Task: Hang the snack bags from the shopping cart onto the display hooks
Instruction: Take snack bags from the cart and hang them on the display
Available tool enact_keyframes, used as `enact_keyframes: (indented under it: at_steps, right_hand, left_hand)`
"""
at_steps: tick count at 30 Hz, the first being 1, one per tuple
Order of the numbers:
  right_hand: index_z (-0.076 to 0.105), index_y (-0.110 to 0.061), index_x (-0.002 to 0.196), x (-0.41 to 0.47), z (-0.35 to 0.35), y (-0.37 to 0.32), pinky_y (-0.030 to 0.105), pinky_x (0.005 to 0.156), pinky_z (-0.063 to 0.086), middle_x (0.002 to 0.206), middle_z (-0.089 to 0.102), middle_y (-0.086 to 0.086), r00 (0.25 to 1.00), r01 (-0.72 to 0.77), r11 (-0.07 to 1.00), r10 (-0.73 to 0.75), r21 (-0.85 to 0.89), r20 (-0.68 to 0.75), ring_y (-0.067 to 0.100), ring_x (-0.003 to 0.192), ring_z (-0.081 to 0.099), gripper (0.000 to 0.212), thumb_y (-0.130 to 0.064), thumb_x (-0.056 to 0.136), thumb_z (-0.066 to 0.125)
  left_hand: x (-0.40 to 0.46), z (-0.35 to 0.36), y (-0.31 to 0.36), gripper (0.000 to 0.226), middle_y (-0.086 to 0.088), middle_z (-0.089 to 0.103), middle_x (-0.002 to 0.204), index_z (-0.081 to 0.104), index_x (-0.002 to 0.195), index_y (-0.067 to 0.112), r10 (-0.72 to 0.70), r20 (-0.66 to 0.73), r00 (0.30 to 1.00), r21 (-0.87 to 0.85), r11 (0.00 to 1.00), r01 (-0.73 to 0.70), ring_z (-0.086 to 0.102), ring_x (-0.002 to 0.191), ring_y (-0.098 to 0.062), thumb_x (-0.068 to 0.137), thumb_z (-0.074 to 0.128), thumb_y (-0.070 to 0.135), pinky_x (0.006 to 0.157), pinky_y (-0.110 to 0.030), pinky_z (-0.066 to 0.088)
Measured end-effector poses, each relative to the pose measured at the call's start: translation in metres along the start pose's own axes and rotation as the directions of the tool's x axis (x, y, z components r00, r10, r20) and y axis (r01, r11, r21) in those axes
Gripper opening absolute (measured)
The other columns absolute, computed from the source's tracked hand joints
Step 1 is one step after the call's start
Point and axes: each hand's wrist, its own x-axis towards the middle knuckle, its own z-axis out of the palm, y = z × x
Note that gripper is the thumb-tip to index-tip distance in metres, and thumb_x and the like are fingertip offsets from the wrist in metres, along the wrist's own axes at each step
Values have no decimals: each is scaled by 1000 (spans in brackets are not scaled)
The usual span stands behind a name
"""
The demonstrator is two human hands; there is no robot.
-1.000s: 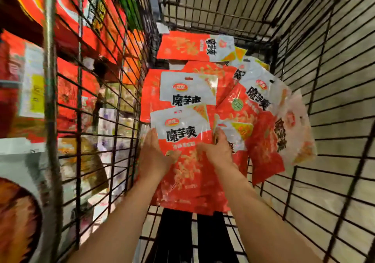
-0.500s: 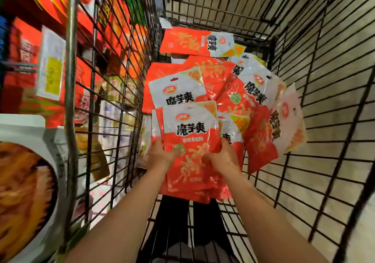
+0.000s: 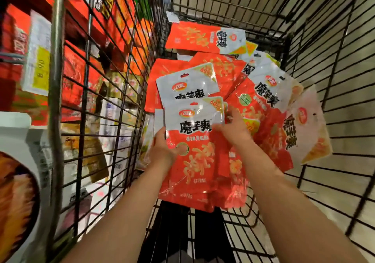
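I'm gathering a stack of snack bags (image 3: pixel 193 151) inside the shopping cart (image 3: pixel 334 64), and to do this step well I'd square the bags so their top edges line up and the hang holes (image 3: pixel 184 75) sit over one another, since aligned holes should slide onto a hook in one go; these glossy pouches look slippery, so I'd grip firmly before lifting them over the cart wall. My left hand (image 3: pixel 164 148) grips the stack at its left edge, thumb lying across the front of the top bag and fingers hidden behind. My right hand (image 3: pixel 233 129) reaches in from the right side of the stack, fingers curled at the upper edge of a bag behind the front one, seemingly pinching it, though blur keeps me from being sure of the exact contact. Both forearms stretch forward and slightly inward from the bottom of the view. More bags (image 3: pixel 269 96) lie fanned in the cart beyond and to the right. No display hook is clearly visible; packed shelves (image 3: pixel 30 64) show through the cart's left wall.
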Motion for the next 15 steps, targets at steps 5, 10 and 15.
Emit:
enact_keyframes:
  at_steps: [5,10,15]
  right_hand:
    - [49,-12,130,-3,7,6,34,88,49,114,60,5,997,45,995,-40,84,-64,20,100,57,70,-5,69,81]
    - [50,-17,134,-19,6,19,32,94,48,122,61,5,998,62,989,-60,137,-20,20,111,57,71,-6,71,80]
    - [44,-17,140,-26,7,30,28,97,45,128,56,2,998,61,974,-55,220,-33,19,119,53,81,-4,69,81]
  left_hand:
    - [-18,2,25,85,11,39,138,22,149,24,104,18,994,-45,994,-103,41,125,-10,83,74,15,93,-17,34]
    - [-17,-6,21,75,1,47,141,29,146,21,166,-14,986,-32,986,-166,46,130,-19,85,68,4,104,-30,41]
    - [-28,-2,35,47,-5,54,129,42,117,41,314,-20,949,11,949,-314,54,123,-31,86,61,12,102,-45,45]
